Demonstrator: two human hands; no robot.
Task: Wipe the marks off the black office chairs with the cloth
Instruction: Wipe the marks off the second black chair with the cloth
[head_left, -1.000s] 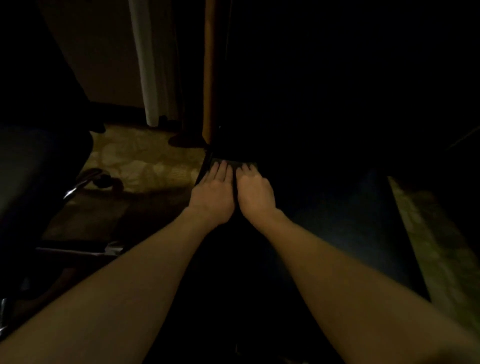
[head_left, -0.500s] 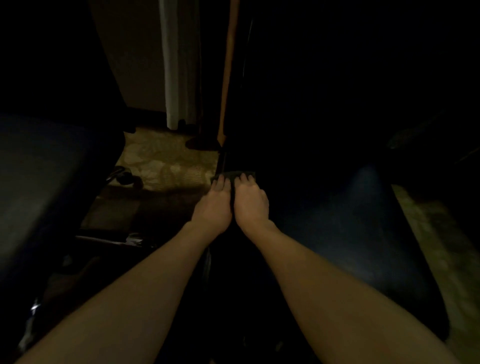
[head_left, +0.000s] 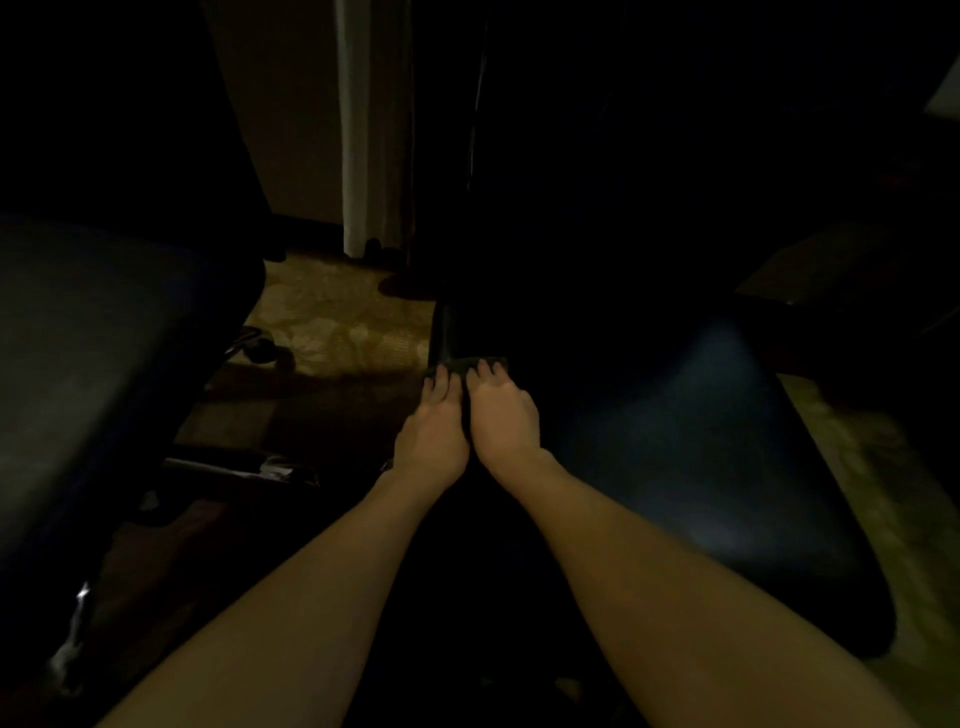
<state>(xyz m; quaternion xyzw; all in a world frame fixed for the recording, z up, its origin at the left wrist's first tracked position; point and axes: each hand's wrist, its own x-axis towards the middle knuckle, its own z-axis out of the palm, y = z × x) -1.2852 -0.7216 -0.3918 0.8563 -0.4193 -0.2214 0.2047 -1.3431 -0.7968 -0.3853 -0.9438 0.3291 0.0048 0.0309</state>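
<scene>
Your left hand (head_left: 430, 439) and right hand (head_left: 503, 423) press flat-fingered on the dark cloth (head_left: 467, 365), at the black chair (head_left: 701, 441)'s left edge.

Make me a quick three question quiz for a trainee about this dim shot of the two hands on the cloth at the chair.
1. True or false: the left hand and the right hand lie side by side on the dark cloth.
2. Multiple choice: the cloth lies at which part of the black chair seat? A) its far left corner, B) its near right edge, C) its middle.
3. Fill in: across the patterned carpet, a second black chair stands to the person's ____.

Key: 1 true. 2 A. 3 left.
</scene>
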